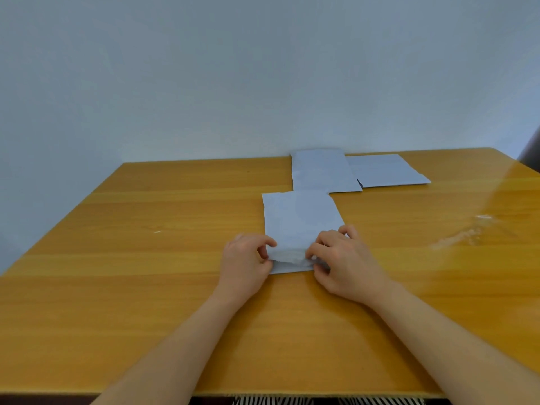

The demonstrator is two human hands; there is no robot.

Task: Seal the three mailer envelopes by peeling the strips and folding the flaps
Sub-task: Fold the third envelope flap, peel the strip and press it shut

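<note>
Three pale grey-blue mailer envelopes lie on the wooden table [146,287]. The nearest envelope [301,217] lies lengthwise in front of me, its near flap lifted and creased. My left hand [245,258] pinches the flap's left end between thumb and fingers. My right hand [336,258] pinches its right end, fingers curled over the envelope's edge. A second envelope [318,171] lies flat just beyond the first. The third envelope [385,171] lies to its right, partly under it.
Clear peeled strips [473,232] lie crumpled on the table to the right. A pale wall stands right behind the table's far edge. A dark chair back [531,153] shows at the far right corner. Striped fabric [292,401] shows below the near edge.
</note>
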